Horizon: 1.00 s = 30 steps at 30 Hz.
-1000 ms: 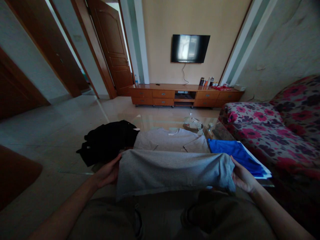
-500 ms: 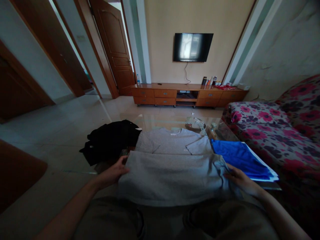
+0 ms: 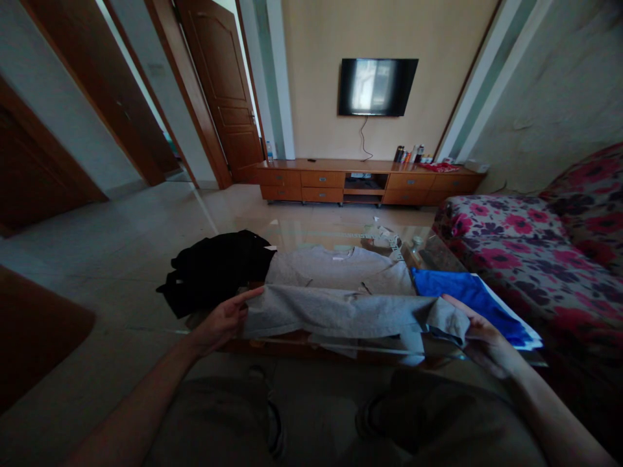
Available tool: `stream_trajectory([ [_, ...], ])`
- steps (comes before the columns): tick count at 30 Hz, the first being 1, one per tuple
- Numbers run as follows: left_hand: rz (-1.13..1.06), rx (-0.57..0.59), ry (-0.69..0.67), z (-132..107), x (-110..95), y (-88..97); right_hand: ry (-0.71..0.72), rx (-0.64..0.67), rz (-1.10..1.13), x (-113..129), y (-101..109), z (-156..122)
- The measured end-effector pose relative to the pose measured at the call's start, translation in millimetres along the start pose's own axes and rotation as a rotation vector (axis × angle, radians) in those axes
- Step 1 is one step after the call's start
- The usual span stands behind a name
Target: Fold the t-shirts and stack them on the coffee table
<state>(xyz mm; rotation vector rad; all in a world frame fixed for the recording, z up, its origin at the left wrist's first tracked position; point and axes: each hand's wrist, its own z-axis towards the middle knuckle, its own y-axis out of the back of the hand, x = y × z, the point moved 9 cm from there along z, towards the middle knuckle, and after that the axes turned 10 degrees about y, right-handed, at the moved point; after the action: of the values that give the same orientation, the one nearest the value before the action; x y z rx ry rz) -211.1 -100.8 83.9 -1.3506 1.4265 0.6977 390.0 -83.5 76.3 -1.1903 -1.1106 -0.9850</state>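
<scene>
A grey T-shirt [image 3: 335, 285] lies spread on a glass coffee table [image 3: 302, 237], collar away from me. My left hand [image 3: 226, 318] grips the shirt's lower hem at its left corner. My right hand [image 3: 479, 331] grips the hem's right corner, with the cloth bunched over my fingers. The hem is lifted off the table edge and doubled over toward the collar. A black garment [image 3: 214, 269] lies heaped to the left of the shirt. To its right is a folded blue garment [image 3: 467, 301] on something white.
A floral sofa [image 3: 525, 253] runs along the right side. A wooden TV cabinet [image 3: 360, 185] with a wall television [image 3: 377, 86] stands at the far wall. Wooden doors [image 3: 219, 97] line the left. My knees [image 3: 341, 421] fill the bottom of the view.
The hem hung down over my lap; both hands have raised it and carried it forward over the shirt. My view has tilted slightly upward.
</scene>
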Motion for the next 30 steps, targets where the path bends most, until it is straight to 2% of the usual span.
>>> stream_trajectory([
  [4,0.222,-0.119,-0.056,10,4,3.0,-0.018,-0.091,-0.016,-7,1,5],
  [8,0.573,-0.299,-0.193,12,-5,16.5,0.041,-0.084,-0.124,-7,-1,9],
  [10,0.811,-0.374,-0.260,10,-12,19.3,0.113,-0.084,-0.196,-2,1,11],
  [12,1.007,-0.398,-0.309,9,-16,18.2,0.198,-0.132,-0.330,7,9,13],
  [15,1.179,-0.501,-0.422,5,-23,19.1,0.302,-0.230,-0.553,23,19,14],
  [17,1.267,-0.590,-0.502,0,-29,18.4,0.325,-0.215,-0.618,31,17,15],
  [19,1.312,-0.559,-0.548,-2,-31,12.0,0.348,-0.173,-0.614,38,9,15],
  [23,1.212,-0.334,-0.493,4,-24,-1.3,0.425,-0.102,-0.616,43,-6,17],
  [26,1.197,-0.296,-0.447,9,-17,-6.3,0.403,-0.052,-0.600,32,-12,20],
  [30,1.342,-0.276,-0.400,17,-4,-12.9,0.313,-0.015,-0.578,15,-12,21],
])
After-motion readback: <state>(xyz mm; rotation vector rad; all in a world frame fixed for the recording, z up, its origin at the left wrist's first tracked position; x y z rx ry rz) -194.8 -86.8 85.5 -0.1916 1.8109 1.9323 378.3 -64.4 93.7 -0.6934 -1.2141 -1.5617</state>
